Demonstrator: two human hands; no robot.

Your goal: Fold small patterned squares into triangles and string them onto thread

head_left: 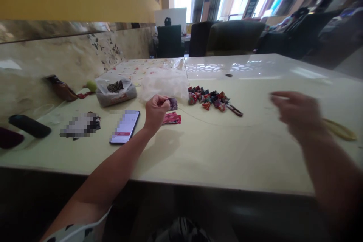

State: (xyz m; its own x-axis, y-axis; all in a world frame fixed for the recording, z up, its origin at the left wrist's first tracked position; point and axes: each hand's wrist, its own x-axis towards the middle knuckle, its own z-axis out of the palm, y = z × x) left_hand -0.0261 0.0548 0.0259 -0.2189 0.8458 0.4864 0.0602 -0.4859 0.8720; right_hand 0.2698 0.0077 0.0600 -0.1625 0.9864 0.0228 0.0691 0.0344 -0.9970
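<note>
A spotted sleeve (pixel 82 230) lies closest. Beyond it, left to right: a lit smartphone (pixel 124 127); the left hand (pixel 155 111), pinching a purple patterned fabric scrap (pixel 172 104) above red fabric pieces (pixel 172 118); thread (pixel 211 123) trailing rightward from the scrap; gathered fabric bundles (pixel 206 105); the right hand (pixel 296 113), lifted, too blurred to tell its grip.

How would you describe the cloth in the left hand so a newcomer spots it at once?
On the pale table, find the phone with its lit screen, then the left hand just to its right. The small cloth piece pokes out of that hand. It is dark purplish, unlike the red-pink cloth just below it in the picture.
</note>
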